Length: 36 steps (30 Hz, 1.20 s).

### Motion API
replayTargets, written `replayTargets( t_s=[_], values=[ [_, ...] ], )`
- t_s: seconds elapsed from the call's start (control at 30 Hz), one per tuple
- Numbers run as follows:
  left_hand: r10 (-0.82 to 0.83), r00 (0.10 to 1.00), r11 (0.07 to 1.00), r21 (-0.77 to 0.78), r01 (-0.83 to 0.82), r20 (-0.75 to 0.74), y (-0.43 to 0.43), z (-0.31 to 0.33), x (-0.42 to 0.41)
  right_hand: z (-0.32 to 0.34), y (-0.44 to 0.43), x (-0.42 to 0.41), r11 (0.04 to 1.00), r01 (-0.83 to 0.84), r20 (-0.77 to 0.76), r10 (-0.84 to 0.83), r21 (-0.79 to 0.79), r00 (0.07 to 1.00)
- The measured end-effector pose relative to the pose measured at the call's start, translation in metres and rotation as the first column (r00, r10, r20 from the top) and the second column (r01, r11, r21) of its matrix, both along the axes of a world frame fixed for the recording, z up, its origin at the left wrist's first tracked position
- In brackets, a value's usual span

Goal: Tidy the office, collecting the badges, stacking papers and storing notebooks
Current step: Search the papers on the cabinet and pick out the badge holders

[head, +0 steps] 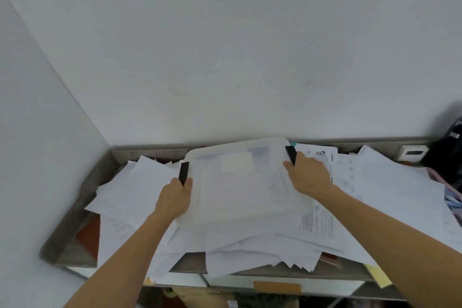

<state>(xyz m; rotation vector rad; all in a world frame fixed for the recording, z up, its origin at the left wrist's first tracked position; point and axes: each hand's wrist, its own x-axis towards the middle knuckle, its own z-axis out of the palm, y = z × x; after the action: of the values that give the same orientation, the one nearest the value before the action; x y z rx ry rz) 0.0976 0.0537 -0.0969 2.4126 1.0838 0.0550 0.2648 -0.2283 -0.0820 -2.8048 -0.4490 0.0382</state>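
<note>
Nearest me, below the front edge, I see one strip of brown tape (277, 287) on a pale panel. One pale yellow sheet (378, 274) hangs off the edge to the right.

The grey bench with a raised rim (75, 240) carries a loose heap of white paper sheets (262, 245), too overlapped for me to count. A few are printed, but the writing is too blurred to read.

Both bare forearms reach over the heap. My left hand (175, 197) grasps the left edge of one translucent white plastic storage box (240, 182), with the thumb on the lid and the fingers wrapped over the side. My right hand (308, 177) grasps the right edge likewise. The box is on top of the papers toward the back of the bench, and I cannot tell whether it rests there or is lifted. It has two black latches, one by each hand (183, 172) (291, 155).

At the far right are one small white device (412, 153) and one dark bag (447, 155). Behind them is a plain white wall (225, 57).
</note>
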Motion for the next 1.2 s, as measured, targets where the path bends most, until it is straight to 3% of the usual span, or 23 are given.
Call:
replayTargets(
  t_s=[0.1, 0.23, 0.37, 0.47, 0.57, 0.67, 0.73, 0.87, 0.97, 1.03, 1.1, 1.2],
  values=[
    [-0.023, 0.998, 0.996, -0.088, 0.027, 0.052, 0.006, -0.004, -0.002, 0.004, -0.003, 0.001, 0.996, 0.035, -0.081, -0.028, 0.083, 0.996],
    [-0.023, 0.995, 0.968, -0.248, 0.047, 0.100, 0.011, -0.005, -0.007, 0.008, -0.015, 0.000, 0.948, 0.085, -0.234, -0.011, 0.307, 0.972],
    [0.103, 0.975, 0.826, -0.564, 0.025, 0.194, 0.014, 0.002, -0.013, 0.006, -0.020, -0.002, 0.817, 0.194, -0.391, 0.041, 0.543, 0.920],
    [0.116, 0.971, 0.777, -0.629, 0.041, 0.207, 0.019, 0.005, -0.014, 0.007, -0.020, 0.002, 0.796, 0.226, -0.418, 0.037, 0.562, 0.908],
    [0.147, 0.950, 0.859, -0.512, 0.015, 0.275, 0.018, 0.000, -0.017, 0.009, -0.021, 0.005, 0.875, 0.192, -0.331, -0.038, 0.445, 0.943],
    [0.041, 0.929, 0.994, -0.113, 0.001, 0.369, 0.015, -0.002, -0.028, 0.009, -0.032, 0.004, 0.970, 0.102, -0.141, -0.072, 0.220, 0.987],
    [-0.085, 0.930, 0.993, 0.102, 0.052, 0.357, 0.012, 0.000, -0.030, 0.010, -0.033, 0.006, 0.992, 0.028, -0.065, -0.021, 0.121, 0.998],
    [-0.079, 0.959, 0.990, 0.136, 0.043, 0.273, 0.001, 0.015, -0.021, 0.018, -0.020, 0.005, 0.998, -0.009, -0.092, 0.014, 0.060, 0.996],
    [0.009, 0.944, 0.992, 0.113, -0.049, 0.328, 0.000, 0.033, -0.017, 0.029, -0.015, 0.003, 0.981, 0.019, -0.093, -0.001, 0.194, 0.996],
    [0.051, 0.910, 0.998, 0.015, -0.063, 0.411, 0.006, 0.048, -0.016, 0.047, -0.014, 0.005, 0.947, 0.029, -0.050, -0.013, 0.319, 0.999],
    [0.177, 0.841, 0.966, -0.252, -0.051, 0.510, 0.016, 0.063, -0.016, 0.071, -0.003, 0.004, 0.867, 0.007, -0.052, 0.022, 0.498, 0.998],
    [0.486, 0.676, 0.779, -0.626, -0.047, 0.554, 0.034, 0.080, -0.018, 0.106, 0.031, -0.002, 0.658, 0.017, -0.217, 0.224, 0.753, 0.950]
  ],
)
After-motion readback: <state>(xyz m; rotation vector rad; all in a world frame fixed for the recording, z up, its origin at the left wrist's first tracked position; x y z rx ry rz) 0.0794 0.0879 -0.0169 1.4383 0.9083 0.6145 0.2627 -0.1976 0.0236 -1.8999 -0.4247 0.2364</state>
